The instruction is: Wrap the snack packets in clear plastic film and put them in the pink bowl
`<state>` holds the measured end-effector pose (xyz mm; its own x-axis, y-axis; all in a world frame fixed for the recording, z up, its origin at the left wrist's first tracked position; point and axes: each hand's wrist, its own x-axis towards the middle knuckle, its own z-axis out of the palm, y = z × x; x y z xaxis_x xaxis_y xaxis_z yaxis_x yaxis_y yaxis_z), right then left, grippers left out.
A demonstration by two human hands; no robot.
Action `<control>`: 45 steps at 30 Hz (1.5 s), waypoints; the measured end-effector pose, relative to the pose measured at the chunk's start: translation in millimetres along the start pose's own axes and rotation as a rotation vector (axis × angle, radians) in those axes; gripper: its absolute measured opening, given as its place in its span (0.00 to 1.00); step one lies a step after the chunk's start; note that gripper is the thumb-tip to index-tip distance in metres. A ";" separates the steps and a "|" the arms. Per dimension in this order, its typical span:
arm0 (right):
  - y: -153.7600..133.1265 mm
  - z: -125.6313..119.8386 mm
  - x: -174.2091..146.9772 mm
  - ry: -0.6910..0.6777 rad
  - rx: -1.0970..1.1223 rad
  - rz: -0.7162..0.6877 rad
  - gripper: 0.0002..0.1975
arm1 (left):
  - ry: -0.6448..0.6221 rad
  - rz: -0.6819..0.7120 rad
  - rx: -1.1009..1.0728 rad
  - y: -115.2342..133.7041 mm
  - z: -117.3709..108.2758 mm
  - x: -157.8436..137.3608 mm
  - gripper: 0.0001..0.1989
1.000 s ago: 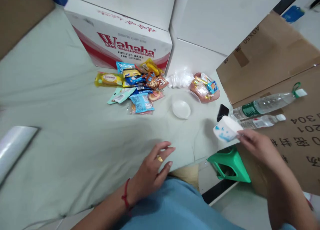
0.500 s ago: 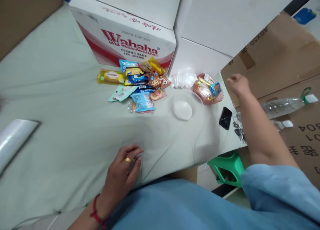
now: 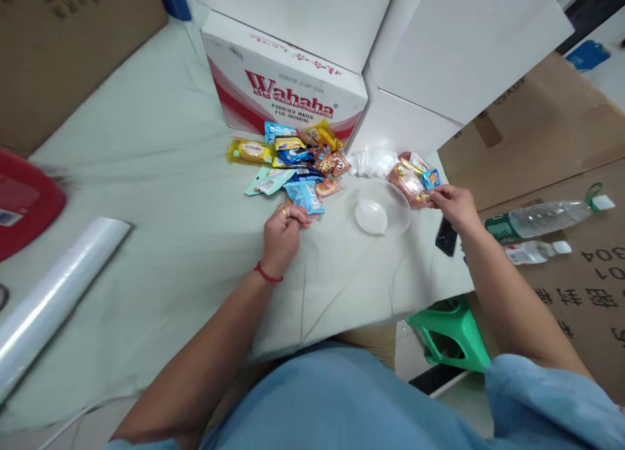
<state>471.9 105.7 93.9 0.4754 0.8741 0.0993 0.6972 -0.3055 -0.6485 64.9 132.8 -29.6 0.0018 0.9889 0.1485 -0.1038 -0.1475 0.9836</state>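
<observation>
My left hand point(image 3: 284, 234) is at the near edge of a pile of wrapped snacks, its fingers curled together against a light-blue snack packet point(image 3: 303, 196). Whether they grip the packet is hidden. At the far right, my right hand point(image 3: 454, 206) pinches the right rim of a pink bowl point(image 3: 416, 201), which holds several wrapped snacks and a small blue packet point(image 3: 431, 178). Between the hands lies a clear round plastic container point(image 3: 398, 209) with a white round piece point(image 3: 371, 215) in or under it. Yellow-wrapped cake point(image 3: 252, 150) and mint-green packets point(image 3: 268, 181) lie in the pile.
Behind the snacks stands a Wahaha water carton point(image 3: 288, 92). Crumpled clear plastic point(image 3: 374, 160) lies beside the bowl. A black phone point(image 3: 446, 236) is under my right wrist. Bottles point(image 3: 551, 217) are at the right. A film roll point(image 3: 63, 300) and red container point(image 3: 24, 202) are left; a green stool point(image 3: 449, 339) is below.
My left hand has moved forward from the near table edge to the snack pile. My right hand has come down and left onto the bowl's rim. The view has shifted left.
</observation>
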 end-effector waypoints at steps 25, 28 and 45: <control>-123.4 64.7 -61.3 -0.250 0.657 0.023 0.22 | -0.393 -0.250 -0.239 -2.4 -1.5 -5.9 0.10; -123.8 88.5 -131.7 -0.343 0.881 0.192 0.25 | -0.424 -0.253 -0.332 4.1 0.2 -12.6 0.22; -77.8 130.4 -209.4 -0.491 1.138 0.375 0.19 | -0.116 -0.521 -0.437 24.3 -23.8 -58.6 0.18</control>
<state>248.1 -4.3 25.2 0.1263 0.9262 -0.3553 -0.3959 -0.2814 -0.8741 38.6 71.6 -16.8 0.2636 0.9172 -0.2987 -0.4518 0.3910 0.8019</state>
